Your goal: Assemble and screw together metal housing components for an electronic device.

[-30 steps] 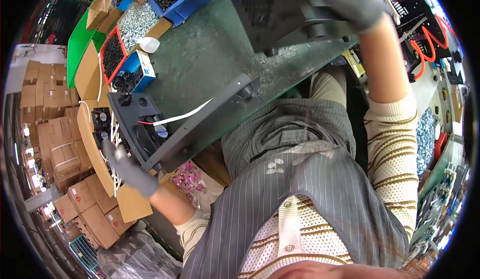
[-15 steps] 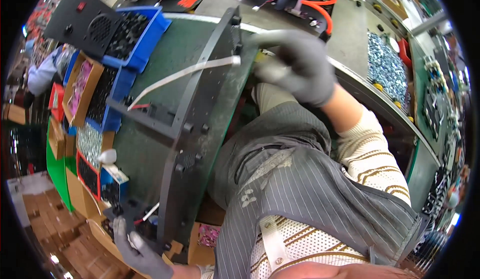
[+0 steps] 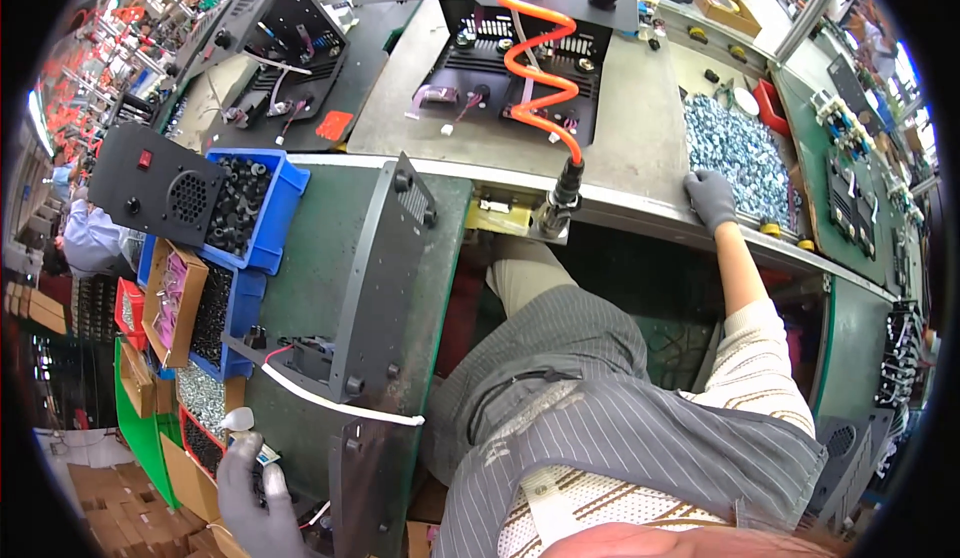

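My right hand [image 3: 712, 200], in a grey glove, rests at the bench lip beside a pile of small silvery screws [image 3: 738, 153]. Its fingers are curled; anything in them is hidden. At lower left, my gloved left hand [image 3: 262, 506] has its thumb and fingers apart, close to a small box and a white nozzle-like piece [image 3: 238, 419]. Between my arms, dark metal frame panels [image 3: 365, 278] lie over the green bench, with a white cable [image 3: 340, 403] hanging across them. A power screwdriver [image 3: 562, 201] on an orange coiled hose [image 3: 548, 73] stands upright by a yellow bracket [image 3: 500, 215].
Blue bins [image 3: 262, 233] of black parts and a cardboard box [image 3: 172, 298] of pink pieces line the left side. Black metal housings [image 3: 520, 73] sit on the far bench, near a red tray [image 3: 771, 108]. A speaker-grilled black panel [image 3: 150, 183] leans over the bins.
My right hand has moved right, from above the panel's far end to the screw pile. The view has shifted, showing the screwdriver upright. The white cable now hangs toward me.
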The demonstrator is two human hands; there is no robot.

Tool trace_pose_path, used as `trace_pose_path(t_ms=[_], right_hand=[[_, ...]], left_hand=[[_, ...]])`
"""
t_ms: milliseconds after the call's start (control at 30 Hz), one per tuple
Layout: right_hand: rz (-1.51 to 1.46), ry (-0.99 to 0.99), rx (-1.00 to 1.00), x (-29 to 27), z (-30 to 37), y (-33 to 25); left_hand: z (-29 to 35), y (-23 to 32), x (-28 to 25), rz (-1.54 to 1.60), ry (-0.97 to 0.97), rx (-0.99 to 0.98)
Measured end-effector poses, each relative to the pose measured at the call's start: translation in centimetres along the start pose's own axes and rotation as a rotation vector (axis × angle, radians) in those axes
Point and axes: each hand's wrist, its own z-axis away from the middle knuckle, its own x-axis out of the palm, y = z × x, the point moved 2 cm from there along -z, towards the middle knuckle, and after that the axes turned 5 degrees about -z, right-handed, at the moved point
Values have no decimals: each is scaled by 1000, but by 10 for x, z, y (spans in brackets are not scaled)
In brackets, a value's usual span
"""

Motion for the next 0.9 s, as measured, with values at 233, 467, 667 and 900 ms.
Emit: trace_pose_path(t_ms=[233,467,667,900], right_hand=[[108,-51,48,-17,7,-26],[213,-112,11,-16,4,-43],[370,-98,-27,-11,8,-56],[375,-137,-43,-11,2,-58]], left_hand=[[-114,73,35,334,-123,181],[-263,225,100,768,-461,214],[-291,277,127,667,-467,261],[-256,239,86,1070,-535,464]])
